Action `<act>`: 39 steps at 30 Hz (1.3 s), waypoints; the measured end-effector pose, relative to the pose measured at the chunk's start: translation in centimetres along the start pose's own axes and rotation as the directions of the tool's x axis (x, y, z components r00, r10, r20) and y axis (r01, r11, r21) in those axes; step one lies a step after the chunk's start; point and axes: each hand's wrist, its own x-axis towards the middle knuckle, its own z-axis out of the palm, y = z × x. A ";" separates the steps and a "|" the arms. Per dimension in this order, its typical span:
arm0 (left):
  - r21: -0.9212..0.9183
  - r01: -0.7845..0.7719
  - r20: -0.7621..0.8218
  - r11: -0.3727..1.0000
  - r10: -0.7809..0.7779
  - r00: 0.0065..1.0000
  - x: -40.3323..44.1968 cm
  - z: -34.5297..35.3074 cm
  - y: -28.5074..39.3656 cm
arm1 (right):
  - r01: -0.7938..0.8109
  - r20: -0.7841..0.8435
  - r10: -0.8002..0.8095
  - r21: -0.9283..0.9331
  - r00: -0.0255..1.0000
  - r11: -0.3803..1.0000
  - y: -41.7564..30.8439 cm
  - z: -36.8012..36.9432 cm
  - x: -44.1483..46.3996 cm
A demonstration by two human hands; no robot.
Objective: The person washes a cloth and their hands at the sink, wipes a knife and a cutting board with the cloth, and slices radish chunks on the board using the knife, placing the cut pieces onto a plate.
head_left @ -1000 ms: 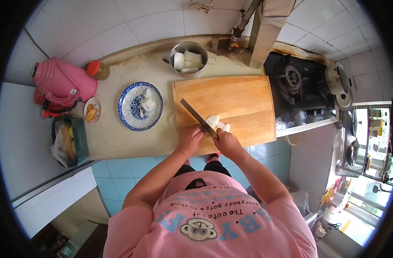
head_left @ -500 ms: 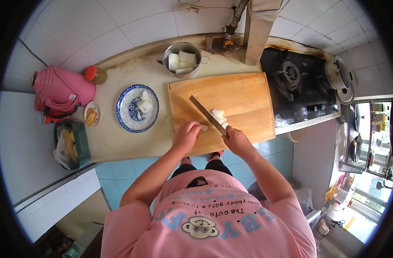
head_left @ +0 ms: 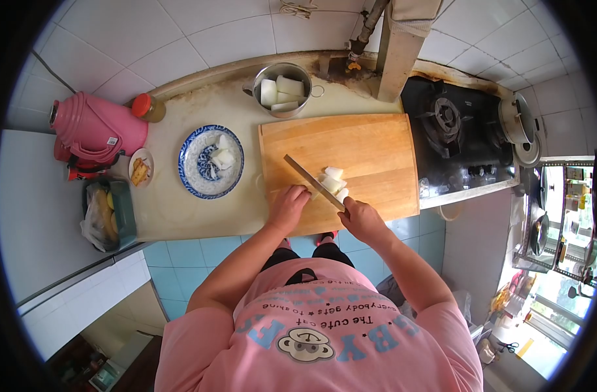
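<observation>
My right hand (head_left: 361,218) is wrapped round the handle of a knife (head_left: 309,179), whose long blade points up and to the left over the wooden cutting board (head_left: 367,144). Just right of the blade lie several white pieces (head_left: 331,180). My left hand (head_left: 288,207) is at the board's near left edge, left of the blade, its fingers curled together; a small pale piece seems to be at the fingertips, mostly hidden. More white pieces (head_left: 222,158) rest on a blue-rimmed plate (head_left: 188,179) left of the board.
Behind the board stands a metal pot (head_left: 252,85) holding white chunks. A black gas stove (head_left: 468,111) is at the right. On the left are a pink thermos (head_left: 99,127), a red-lidded jar (head_left: 149,108), a small dish (head_left: 148,176) and a green bin (head_left: 125,219).
The knife and my right hand have moved right compared with a second ago. My left hand drew away from the blade with a small piece, then came back nearer. More white pieces show beside the blade.
</observation>
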 end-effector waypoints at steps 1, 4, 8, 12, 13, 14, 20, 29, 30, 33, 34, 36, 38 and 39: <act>0.000 0.000 -0.001 1.000 0.000 1.000 0.1 0.0 0.0 | -0.010 0.002 0.010 0.001 1.000 1.000 0.0 0.0 0.0; -0.022 -0.011 0.008 1.000 0.011 1.000 0.3 -0.2 -0.1 | -0.010 0.003 0.010 0.003 1.000 1.000 0.2 0.0 0.1; -0.005 -0.038 0.031 0.999 0.038 0.999 -0.2 -0.4 -0.6 | -0.020 0.015 0.020 0.009 1.000 1.000 0.0 -0.2 0.1; -0.031 -0.050 0.017 0.998 0.050 0.999 -0.7 -0.5 -0.8 | -0.018 0.020 0.018 0.010 1.000 1.000 0.2 0.1 0.0; -0.031 -0.050 0.017 0.998 0.051 0.999 -0.8 -0.5 -0.9 | -0.009 0.017 0.009 0.010 1.000 1.000 0.2 0.1 0.0; -0.023 -0.051 0.027 0.998 0.052 0.998 -0.9 -0.5 -0.9 | -0.010 0.017 0.010 0.010 1.000 1.000 0.2 0.1 -0.1; -0.013 -0.037 0.051 0.999 0.038 0.998 -2.4 -0.6 -1.4 | -0.007 0.022 0.007 0.006 1.000 1.000 0.1 0.2 -0.2; -0.076 -0.057 0.054 0.995 0.061 0.997 -2.9 1.0 -1.2 | 0.020 0.019 -0.020 -0.024 1.000 1.000 -1.8 0.0 -1.3; -0.080 -0.068 0.053 0.994 0.072 0.996 -2.9 1.0 -1.2 | 0.031 0.017 -0.031 -0.030 0.999 0.999 -1.9 0.1 -1.4; -0.066 -0.056 0.079 0.996 0.061 0.995 -3.1 1.1 -1.3 | 0.047 0.020 -0.046 -0.045 0.999 0.998 -2.3 0.2 -1.6; -0.068 -0.056 0.079 0.996 0.062 0.995 -3.1 1.2 -1.3 | 0.053 0.026 -0.052 -0.053 0.998 0.997 -2.4 0.2 -1.6; -0.065 -0.064 0.073 0.996 0.069 0.995 -3.1 1.3 -1.5 | 0.052 0.036 -0.050 -0.063 0.998 0.997 -2.5 0.4 -1.6; -0.075 -0.060 0.069 0.995 0.065 0.995 -3.1 1.4 -1.5 | 0.054 0.046 -0.050 -0.075 0.998 0.996 -2.7 0.5 -1.5; -0.085 -0.057 0.065 0.995 0.062 0.996 -3.2 1.5 -1.5 | 0.048 0.047 -0.044 -0.080 0.998 0.996 -2.8 0.6 -1.4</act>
